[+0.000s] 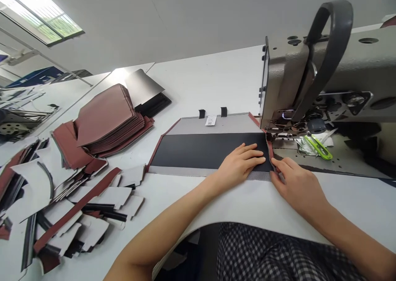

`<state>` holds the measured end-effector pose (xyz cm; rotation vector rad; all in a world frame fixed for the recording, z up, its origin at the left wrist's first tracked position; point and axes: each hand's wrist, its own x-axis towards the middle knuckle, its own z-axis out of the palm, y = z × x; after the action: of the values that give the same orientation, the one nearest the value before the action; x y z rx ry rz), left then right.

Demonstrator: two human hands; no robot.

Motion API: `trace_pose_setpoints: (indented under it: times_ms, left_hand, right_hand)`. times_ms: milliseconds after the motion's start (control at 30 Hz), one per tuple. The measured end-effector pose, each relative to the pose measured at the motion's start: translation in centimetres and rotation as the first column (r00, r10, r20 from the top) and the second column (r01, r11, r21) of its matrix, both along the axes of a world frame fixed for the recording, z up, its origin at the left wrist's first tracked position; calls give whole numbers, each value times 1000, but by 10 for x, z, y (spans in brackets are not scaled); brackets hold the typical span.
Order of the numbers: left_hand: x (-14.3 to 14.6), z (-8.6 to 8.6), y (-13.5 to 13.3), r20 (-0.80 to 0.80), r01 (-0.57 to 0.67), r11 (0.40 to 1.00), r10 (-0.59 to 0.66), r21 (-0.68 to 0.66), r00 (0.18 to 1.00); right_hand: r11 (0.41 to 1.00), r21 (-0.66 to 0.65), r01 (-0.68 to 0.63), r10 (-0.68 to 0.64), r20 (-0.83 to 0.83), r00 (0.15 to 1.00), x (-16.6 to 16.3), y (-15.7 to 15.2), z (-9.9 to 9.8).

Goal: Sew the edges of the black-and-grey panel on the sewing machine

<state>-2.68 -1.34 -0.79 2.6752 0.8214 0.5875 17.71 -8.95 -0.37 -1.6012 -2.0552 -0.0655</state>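
A wide panel (pixel 192 150) in black and grey, edged in dark red at both ends, lies flat in front of me. My left hand (pixel 239 163) rests on its black band with the fingers stretched out. At the panel's right end, the thumb and fingers of my right hand (pixel 293 182) pinch the dark red edging (pixel 270 151). Just beyond that hand, the edging runs under the head of a sewing machine (pixel 284 79). A white label (pixel 210 120) and two short black tabs sit along the panel's far edge.
Stacked dark red panels (pixel 105 116) stand at the left, with a grey metal sheet (pixel 144 85) behind them. Loose offcuts (pixel 89 207) cover the table's left side. Green thread snips (pixel 320 147) lie on the machine bed to the right.
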Motion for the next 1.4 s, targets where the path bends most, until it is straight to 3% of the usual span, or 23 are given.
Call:
trace_pose_setpoints:
  times_ms: [133,300,500,600,767,900,1000,1167,1400]
  left_hand:
    - [-6,0,8,9,24,1000,-24,-8,1000]
    - [1,4,23,-41,-3,999,2,-33,999]
    - [9,7,43,-101,-13,1000,11,-25,995]
    - [15,12,41,-151,-6,1000,4,-8,989]
    - [22,16,34,-131,112,990,-123,-87,984]
    - [20,11,36,-86,166,980,-176,-113,981]
    - [17,6,37,-63,196,978,-201,-66,978]
    - [15,6,38,-51,223,975,-222,-1,974]
    - [15,8,66,6,274,958,-275,-80,962]
  right_hand:
    - [997,52,-64,54,185,981,2,7,2]
    - [995,-84,-60,76,203,976,11,25,8]
    - [963,-204,-179,183,1,983,35,52,7]
    - [953,-155,-260,248,-96,964,41,57,2]
    - [948,-67,-312,300,-150,942,45,49,-2]
    - [940,-107,-325,286,-277,917,54,45,0]
    - [954,-130,-268,230,-252,940,58,47,1]
    - [926,-152,-346,319,-175,931,54,52,-1]
    - [927,-147,-344,334,-89,938,55,62,-7]
